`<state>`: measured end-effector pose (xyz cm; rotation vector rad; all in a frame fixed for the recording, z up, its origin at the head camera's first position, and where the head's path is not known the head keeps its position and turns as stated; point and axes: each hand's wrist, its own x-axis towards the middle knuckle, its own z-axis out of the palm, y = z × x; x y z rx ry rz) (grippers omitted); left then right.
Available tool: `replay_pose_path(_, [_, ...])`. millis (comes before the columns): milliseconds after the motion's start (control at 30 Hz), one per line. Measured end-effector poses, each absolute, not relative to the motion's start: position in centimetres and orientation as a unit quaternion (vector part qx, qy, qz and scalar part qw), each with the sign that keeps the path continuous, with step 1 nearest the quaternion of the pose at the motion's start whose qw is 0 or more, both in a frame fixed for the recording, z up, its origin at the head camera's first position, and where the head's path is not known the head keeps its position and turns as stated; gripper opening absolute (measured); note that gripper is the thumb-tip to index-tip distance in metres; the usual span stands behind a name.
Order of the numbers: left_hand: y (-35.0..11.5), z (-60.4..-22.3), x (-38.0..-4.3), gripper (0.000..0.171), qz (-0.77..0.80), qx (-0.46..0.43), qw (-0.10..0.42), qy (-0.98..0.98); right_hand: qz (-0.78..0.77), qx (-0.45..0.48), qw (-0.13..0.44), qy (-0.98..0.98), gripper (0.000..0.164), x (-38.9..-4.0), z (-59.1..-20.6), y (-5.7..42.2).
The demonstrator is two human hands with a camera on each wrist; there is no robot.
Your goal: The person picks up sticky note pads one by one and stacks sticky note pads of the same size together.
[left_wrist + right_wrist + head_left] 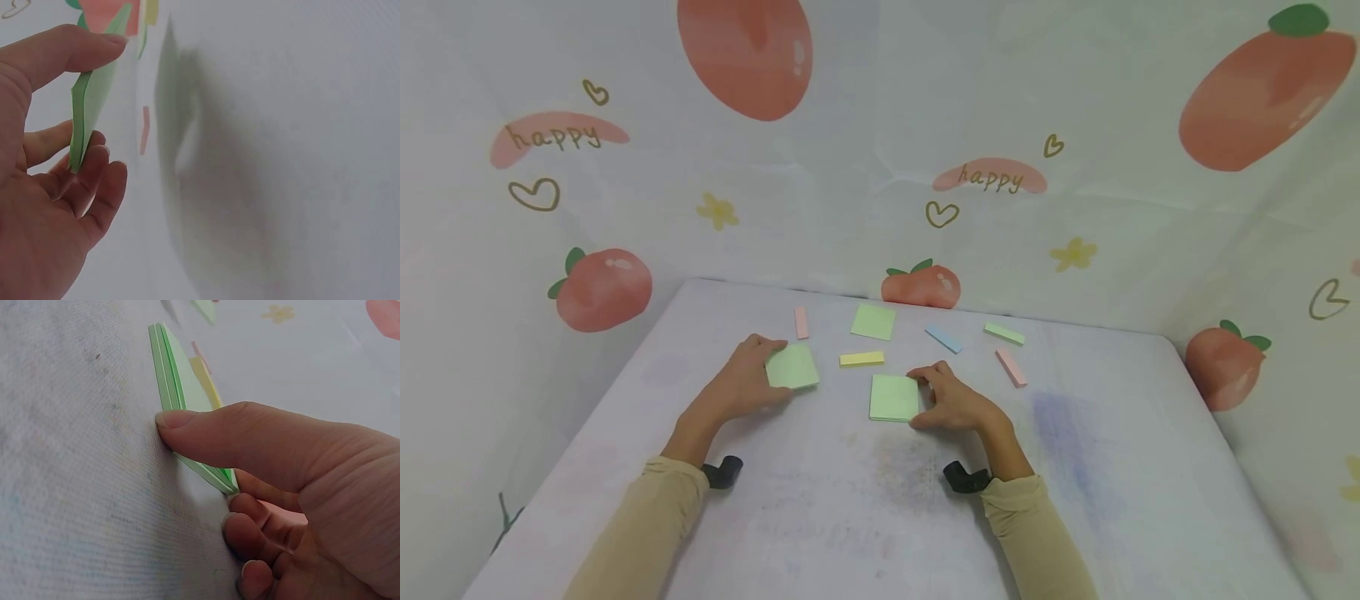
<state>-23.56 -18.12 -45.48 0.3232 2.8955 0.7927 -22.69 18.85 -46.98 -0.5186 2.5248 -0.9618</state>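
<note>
My left hand pinches a square pale-green sticky note pad between thumb and fingers. In the left wrist view this pad is held off the table, its shadow falling on the cloth. A second green pad lies in front of my right hand, which holds its right edge with thumb and fingers. The right wrist view shows layered edges on this pad, as of thin pads one on another. Behind both hands lies another green square pad.
Narrow sticky strips lie around the pads: yellow, blue, green, a pink one at the left and a pink one at the right. A fruit-printed cloth hangs behind the white-covered table.
</note>
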Motion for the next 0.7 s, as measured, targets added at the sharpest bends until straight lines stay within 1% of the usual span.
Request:
replay_pose_path(267, [-16.8,-44.7,-23.4,0.081,0.303,0.118,0.039,0.945,-0.342,-0.187,0.192,0.9,0.075,-22.8,-47.1,18.9])
replay_pose_path(700, [-12.7,-43.6,-23.7,0.081,0.357,0.141,0.038,0.922,-0.337,-0.186,0.193,0.902,0.076,-22.7,-47.0,18.9])
